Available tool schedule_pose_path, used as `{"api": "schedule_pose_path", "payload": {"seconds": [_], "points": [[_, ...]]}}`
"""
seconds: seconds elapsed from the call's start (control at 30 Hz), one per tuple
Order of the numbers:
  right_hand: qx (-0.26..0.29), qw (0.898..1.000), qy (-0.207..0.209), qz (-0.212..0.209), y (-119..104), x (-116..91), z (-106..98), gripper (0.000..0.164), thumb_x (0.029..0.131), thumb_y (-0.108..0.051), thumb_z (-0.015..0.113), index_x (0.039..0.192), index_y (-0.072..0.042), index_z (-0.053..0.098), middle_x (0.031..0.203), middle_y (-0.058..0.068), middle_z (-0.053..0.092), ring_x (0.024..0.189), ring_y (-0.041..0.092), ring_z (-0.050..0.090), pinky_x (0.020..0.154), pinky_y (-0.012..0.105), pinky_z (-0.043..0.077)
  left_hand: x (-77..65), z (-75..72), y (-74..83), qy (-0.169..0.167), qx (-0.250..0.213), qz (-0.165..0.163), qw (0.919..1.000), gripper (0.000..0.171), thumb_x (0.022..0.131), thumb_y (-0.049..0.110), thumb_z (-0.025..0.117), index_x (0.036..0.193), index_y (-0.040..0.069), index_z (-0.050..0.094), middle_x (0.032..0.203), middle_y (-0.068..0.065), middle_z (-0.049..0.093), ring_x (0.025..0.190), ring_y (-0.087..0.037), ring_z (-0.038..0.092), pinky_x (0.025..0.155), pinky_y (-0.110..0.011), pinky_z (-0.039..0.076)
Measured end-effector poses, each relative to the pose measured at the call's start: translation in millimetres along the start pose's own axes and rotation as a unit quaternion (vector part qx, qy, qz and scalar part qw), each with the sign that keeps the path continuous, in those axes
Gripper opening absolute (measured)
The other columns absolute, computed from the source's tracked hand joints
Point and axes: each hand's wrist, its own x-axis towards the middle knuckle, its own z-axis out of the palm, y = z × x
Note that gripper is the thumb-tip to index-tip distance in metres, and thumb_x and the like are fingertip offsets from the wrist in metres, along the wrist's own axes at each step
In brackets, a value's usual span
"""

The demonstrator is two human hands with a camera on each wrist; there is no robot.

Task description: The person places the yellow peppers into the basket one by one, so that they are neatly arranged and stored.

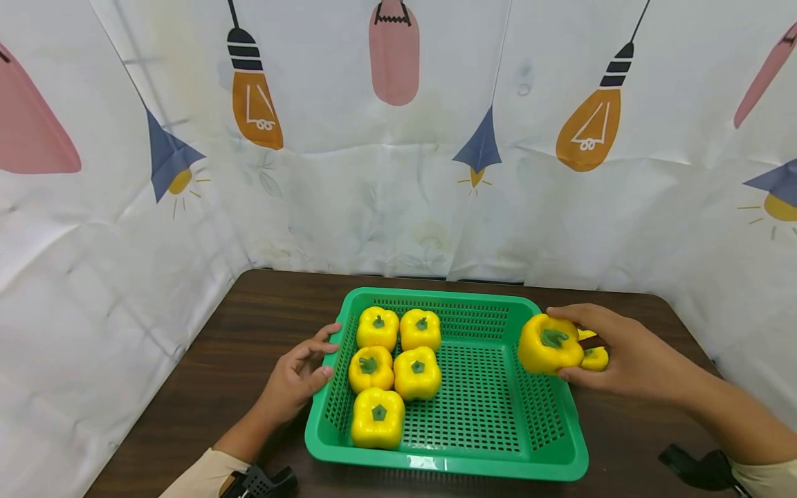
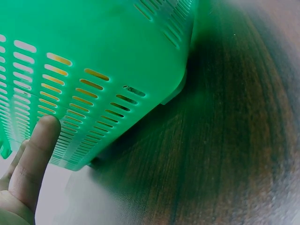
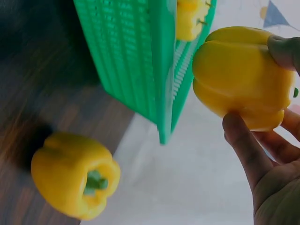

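A green perforated plastic basket [image 1: 479, 394] sits on the table with several yellow bell peppers [image 1: 417, 373] standing stem up in its left half. My right hand [image 1: 623, 353] grips another yellow bell pepper [image 1: 548, 344] between thumb and fingers, raised over the basket's right rim. In the right wrist view this pepper [image 3: 241, 77] is clear of the rim. My left hand [image 1: 295, 377] touches the outside of the basket's left side, its fingers loosely extended. A finger [image 2: 35, 159] lies against the slotted wall in the left wrist view.
Beyond the basket's right side, a yellow bell pepper [image 3: 75, 176] lies on the dark wooden table [image 1: 274, 311]; in the head view my right hand partly hides yellow there. A white curtain [image 1: 386, 200] printed with lamps hangs behind the table.
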Motion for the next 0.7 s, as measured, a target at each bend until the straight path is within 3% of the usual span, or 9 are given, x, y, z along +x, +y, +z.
{"api": "schedule_pose_path", "payload": {"seconds": [0.3, 0.53, 0.7], "points": [[0.018, 0.999, -0.032, -0.016, -11, 9, 19, 0.073, 0.082, -0.035, 0.089, 0.144, -0.022, 0.054, 0.135, -0.007, 0.057, 0.104, 0.008, 0.061, 0.078, 0.029, 0.059, -2.6, -2.9, -4.3, 0.008, 0.007, -0.036, 0.9993, 0.030, 0.095, -0.013, 0.054, 0.125, -0.015, 0.054, 0.157, -0.013, 0.042, 0.149, -0.015, 0.034, 0.114, -0.025, 0.036], [0.065, 0.995, -0.061, -0.035, -18, 15, 35, 0.071, 0.085, -0.040, 0.085, 0.144, -0.016, 0.054, 0.138, -0.005, 0.056, 0.114, 0.010, 0.058, 0.079, 0.026, 0.059, -0.9, -0.9, -1.6, 0.005, 0.008, -0.011, 0.9999, 0.033, 0.093, -0.018, 0.051, 0.126, -0.016, 0.054, 0.157, -0.014, 0.042, 0.148, -0.016, 0.035, 0.113, -0.024, 0.036], [0.067, 0.993, -0.091, -0.030, -26, 18, 46, 0.072, 0.086, -0.049, 0.080, 0.146, -0.019, 0.053, 0.141, -0.005, 0.054, 0.119, 0.013, 0.057, 0.083, 0.026, 0.058, -0.8, -0.2, -1.4, 0.004, 0.007, -0.007, 0.9999, 0.035, 0.092, -0.019, 0.051, 0.127, -0.015, 0.054, 0.157, -0.014, 0.041, 0.148, -0.016, 0.034, 0.113, -0.024, 0.037]]}}
